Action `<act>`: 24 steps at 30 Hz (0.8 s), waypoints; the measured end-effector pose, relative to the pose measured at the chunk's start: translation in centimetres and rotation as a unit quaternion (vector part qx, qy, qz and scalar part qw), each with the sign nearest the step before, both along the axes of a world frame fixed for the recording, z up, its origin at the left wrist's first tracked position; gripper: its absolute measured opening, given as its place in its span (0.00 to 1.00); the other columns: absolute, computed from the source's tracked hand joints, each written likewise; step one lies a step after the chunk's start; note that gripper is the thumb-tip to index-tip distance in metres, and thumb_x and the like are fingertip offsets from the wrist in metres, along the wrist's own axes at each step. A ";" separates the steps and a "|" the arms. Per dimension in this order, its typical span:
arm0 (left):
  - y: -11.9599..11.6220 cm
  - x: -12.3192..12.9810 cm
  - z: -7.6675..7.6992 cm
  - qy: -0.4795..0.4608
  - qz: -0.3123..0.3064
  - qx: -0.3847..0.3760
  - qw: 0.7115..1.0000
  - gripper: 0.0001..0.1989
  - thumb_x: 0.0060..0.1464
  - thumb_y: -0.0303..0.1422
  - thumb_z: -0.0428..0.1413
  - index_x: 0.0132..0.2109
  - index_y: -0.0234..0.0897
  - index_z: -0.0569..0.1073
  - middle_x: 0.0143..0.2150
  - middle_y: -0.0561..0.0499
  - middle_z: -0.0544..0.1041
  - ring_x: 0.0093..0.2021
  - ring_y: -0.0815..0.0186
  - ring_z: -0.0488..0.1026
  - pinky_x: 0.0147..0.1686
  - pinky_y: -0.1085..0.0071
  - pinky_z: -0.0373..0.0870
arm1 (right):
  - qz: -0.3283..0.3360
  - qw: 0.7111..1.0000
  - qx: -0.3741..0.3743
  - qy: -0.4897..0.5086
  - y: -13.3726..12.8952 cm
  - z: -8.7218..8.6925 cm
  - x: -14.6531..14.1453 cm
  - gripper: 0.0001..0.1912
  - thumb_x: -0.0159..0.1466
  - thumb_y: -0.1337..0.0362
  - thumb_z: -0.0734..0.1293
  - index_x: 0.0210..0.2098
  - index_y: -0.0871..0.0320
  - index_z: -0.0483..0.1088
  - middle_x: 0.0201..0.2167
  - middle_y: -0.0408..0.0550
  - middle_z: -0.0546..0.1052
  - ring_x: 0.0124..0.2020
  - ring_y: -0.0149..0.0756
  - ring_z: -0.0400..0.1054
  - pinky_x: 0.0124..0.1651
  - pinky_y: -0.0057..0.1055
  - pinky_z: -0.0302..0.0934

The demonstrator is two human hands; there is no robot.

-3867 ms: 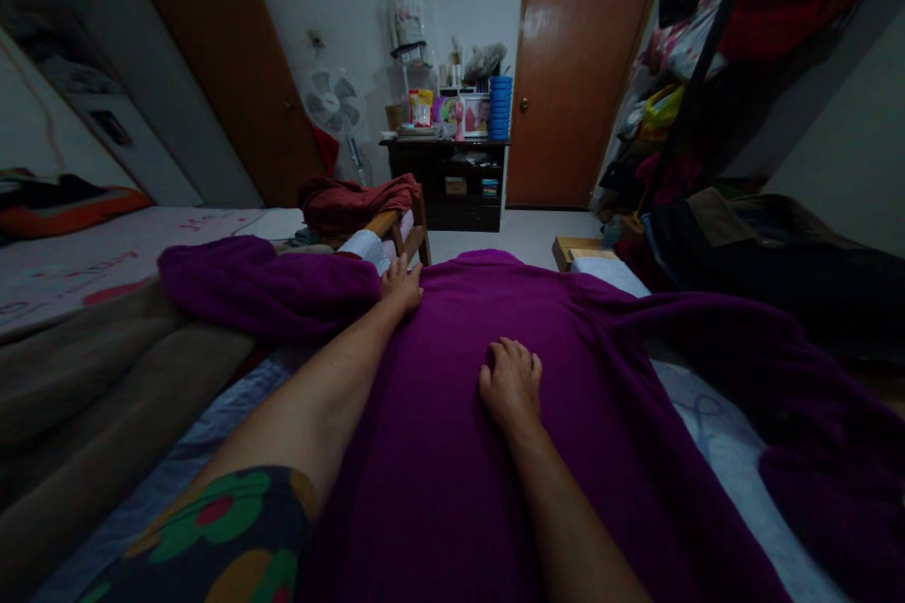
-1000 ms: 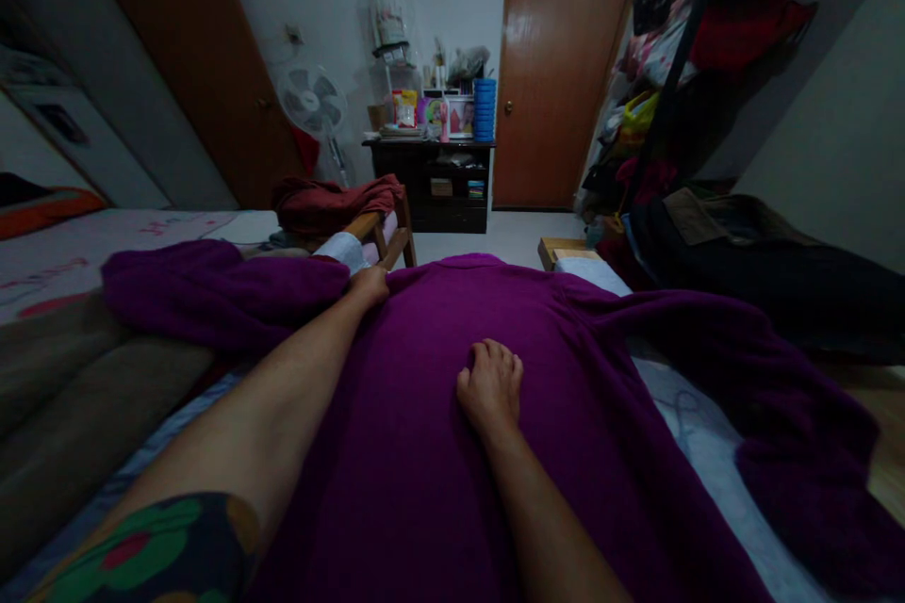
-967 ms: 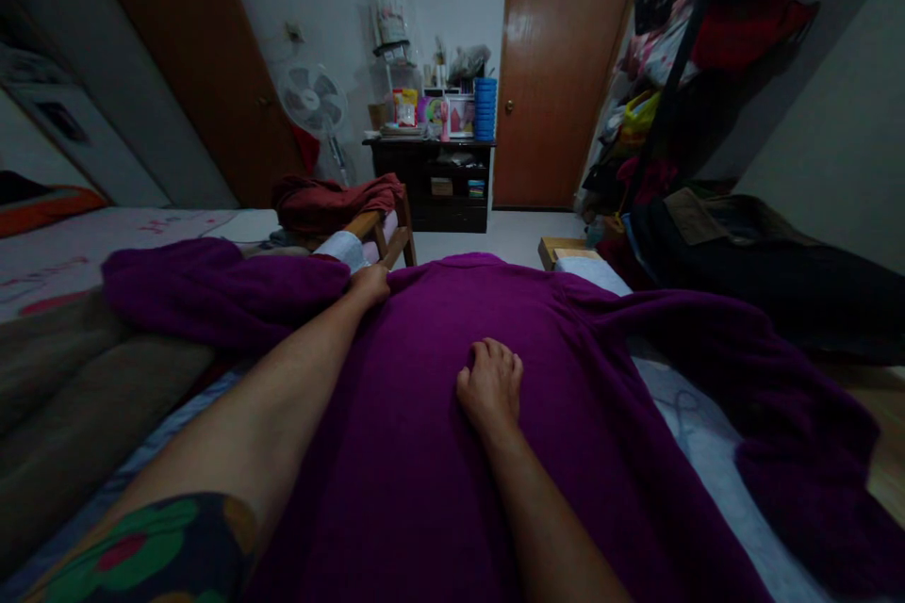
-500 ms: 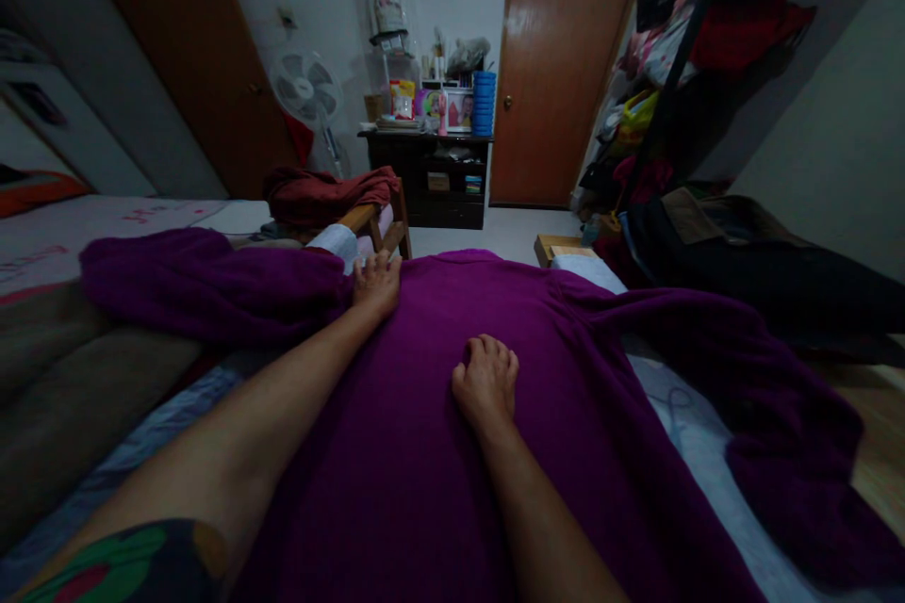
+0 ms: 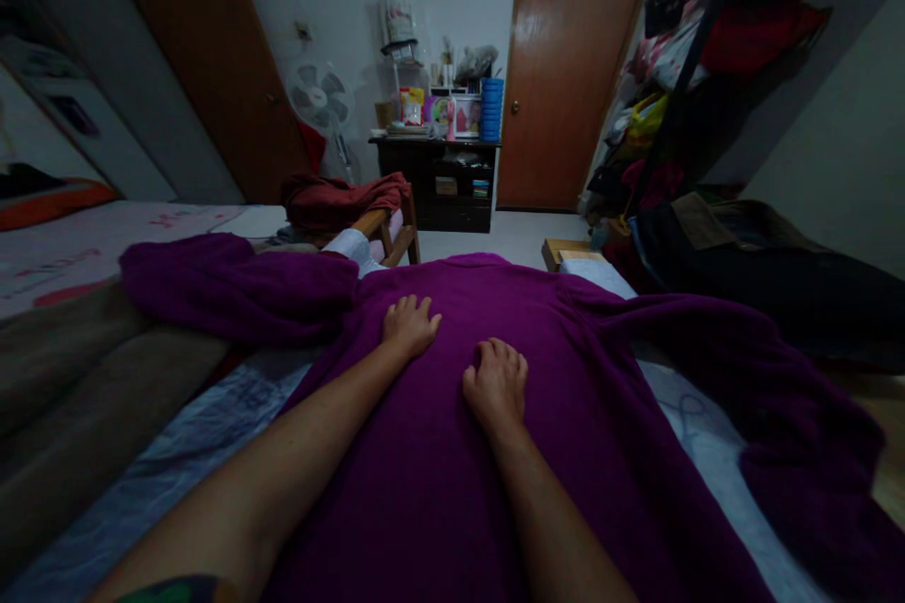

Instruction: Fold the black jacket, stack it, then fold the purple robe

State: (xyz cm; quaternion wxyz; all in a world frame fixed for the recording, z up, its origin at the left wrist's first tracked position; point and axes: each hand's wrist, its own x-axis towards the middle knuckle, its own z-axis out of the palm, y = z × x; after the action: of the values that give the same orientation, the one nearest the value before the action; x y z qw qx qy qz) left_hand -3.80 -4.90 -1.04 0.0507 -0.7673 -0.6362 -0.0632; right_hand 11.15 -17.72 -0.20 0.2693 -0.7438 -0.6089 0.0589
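A purple long-sleeved garment (image 5: 438, 452) lies spread out with its collar at the far end and a sleeve out to each side. My left hand (image 5: 411, 327) rests on its upper left part, fingers apart. Near the middle of the cloth, my right hand (image 5: 497, 382) lies on the fabric with its fingers slightly bent and holds nothing. The left sleeve is bunched over brown cloth, while the right sleeve bends down toward the lower right. Both palms are hidden.
Patterned bedding (image 5: 205, 433) shows under the garment. Brown fabric (image 5: 85, 377) lies at the left. Beyond are a red cloth (image 5: 339, 207) on a wooden frame, a fan (image 5: 320, 96) and a dark cabinet (image 5: 431, 207). Dark clothes (image 5: 778, 254) are piled at the right.
My left hand has moved from the garment's left shoulder edge inward and nearer, onto its upper body. My right hand stays at about the same place on the cloth. The view has shifted slightly.
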 end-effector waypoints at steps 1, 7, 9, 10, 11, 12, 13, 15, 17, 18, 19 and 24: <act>-0.4 0.2 0.1 0.003 0.013 0.021 1.000 0.27 0.62 0.47 0.41 0.59 0.37 0.67 0.59 0.38 0.68 0.59 0.51 0.63 0.56 0.55 0.58 | 0.000 1.000 0.000 0.000 0.0 0.0 0.0 0.19 0.57 0.66 0.61 0.48 0.56 0.71 0.53 0.52 0.71 0.58 0.45 0.58 0.63 0.42 0.39; -0.2 0.0 0.7 0.029 0.078 0.019 0.996 0.30 0.59 0.51 0.42 0.56 0.33 0.70 0.55 0.34 0.71 0.56 0.46 0.65 0.53 0.51 0.58 | -0.002 1.000 -0.007 0.004 0.1 0.0 0.1 0.19 0.58 0.65 0.61 0.48 0.56 0.71 0.54 0.52 0.71 0.58 0.45 0.57 0.63 0.42 0.39; 1.1 -1.0 1.3 0.044 0.095 -0.017 0.994 0.33 0.58 0.53 0.41 0.55 0.32 0.71 0.56 0.33 0.71 0.58 0.44 0.64 0.56 0.46 0.53 | 0.000 1.000 -0.009 0.007 0.1 0.1 0.1 0.20 0.58 0.65 0.61 0.49 0.56 0.71 0.54 0.52 0.71 0.58 0.44 0.57 0.63 0.41 0.39; 1.9 -1.6 1.5 0.052 0.099 -0.035 0.993 0.32 0.58 0.53 0.41 0.55 0.33 0.72 0.56 0.33 0.72 0.58 0.43 0.64 0.57 0.44 0.51 | 0.001 1.000 -0.010 0.008 0.0 0.1 0.1 0.20 0.58 0.65 0.61 0.49 0.56 0.71 0.54 0.52 0.71 0.58 0.44 0.57 0.63 0.41 0.39; 2.6 -2.2 1.8 0.059 0.097 -0.050 0.992 0.30 0.59 0.51 0.42 0.53 0.34 0.73 0.55 0.34 0.73 0.57 0.43 0.64 0.57 0.43 0.50 | 0.002 1.000 -0.011 0.010 0.0 0.1 0.1 0.20 0.58 0.65 0.61 0.49 0.56 0.71 0.54 0.52 0.71 0.58 0.44 0.57 0.63 0.41 0.39; 3.2 -2.8 2.1 0.064 0.088 -0.064 0.992 0.27 0.59 0.48 0.42 0.52 0.35 0.74 0.54 0.35 0.74 0.57 0.44 0.66 0.57 0.43 0.50 | 0.002 1.000 -0.011 0.011 0.0 0.2 0.1 0.19 0.58 0.65 0.61 0.49 0.56 0.71 0.54 0.52 0.71 0.58 0.45 0.57 0.63 0.41 0.39; 3.7 -3.4 2.3 0.067 0.081 -0.070 0.992 0.24 0.59 0.45 0.44 0.51 0.37 0.75 0.52 0.36 0.75 0.56 0.45 0.67 0.57 0.43 0.50 | 0.001 1.000 -0.010 0.012 0.0 0.2 0.1 0.19 0.58 0.65 0.61 0.49 0.56 0.71 0.54 0.52 0.71 0.58 0.45 0.57 0.63 0.41 0.39; 4.5 -4.3 2.8 0.071 0.064 -0.070 0.993 0.18 0.58 0.38 0.47 0.48 0.39 0.76 0.51 0.39 0.76 0.55 0.47 0.68 0.57 0.45 0.52 | -0.001 1.000 -0.006 0.013 -0.1 0.2 0.1 0.19 0.58 0.66 0.61 0.48 0.56 0.71 0.54 0.52 0.71 0.58 0.45 0.57 0.63 0.42 0.38; 5.0 -4.8 3.3 0.071 0.053 -0.050 0.995 0.18 0.56 0.33 0.47 0.50 0.38 0.76 0.55 0.39 0.74 0.58 0.48 0.65 0.59 0.49 0.53 | -0.002 1.000 -0.007 0.012 -0.1 0.2 0.0 0.19 0.58 0.66 0.61 0.49 0.56 0.71 0.54 0.52 0.71 0.58 0.45 0.57 0.63 0.41 0.38; 5.2 -5.0 3.5 0.070 0.052 -0.036 0.995 0.20 0.56 0.31 0.47 0.53 0.37 0.74 0.59 0.38 0.70 0.61 0.49 0.61 0.60 0.51 0.53 | -0.002 1.000 -0.009 0.011 -0.1 0.2 0.0 0.20 0.58 0.66 0.61 0.49 0.56 0.71 0.54 0.53 0.71 0.58 0.45 0.57 0.63 0.41 0.38; 5.5 -5.2 3.7 0.068 0.055 -0.021 0.996 0.22 0.56 0.30 0.46 0.57 0.36 0.70 0.63 0.38 0.65 0.64 0.49 0.56 0.61 0.52 0.51 | -0.001 1.000 -0.011 0.010 -0.1 0.3 0.0 0.20 0.58 0.66 0.61 0.49 0.56 0.71 0.54 0.53 0.71 0.58 0.45 0.57 0.63 0.42 0.38; 7.7 -6.1 4.1 0.044 0.103 -0.028 0.993 0.41 0.50 0.30 0.55 0.69 0.31 0.48 0.70 0.34 0.51 0.70 0.45 0.43 0.63 0.52 0.50 | -0.002 1.000 -0.014 0.004 0.0 0.3 0.0 0.20 0.58 0.66 0.61 0.49 0.56 0.71 0.54 0.53 0.71 0.57 0.45 0.57 0.62 0.42 0.39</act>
State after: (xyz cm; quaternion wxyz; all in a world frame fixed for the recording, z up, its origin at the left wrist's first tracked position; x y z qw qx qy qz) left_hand -9.93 2.76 3.10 0.0635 -0.7009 -0.7104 -0.0065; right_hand 11.16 -17.68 0.12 0.2611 -0.7488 -0.6052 0.0695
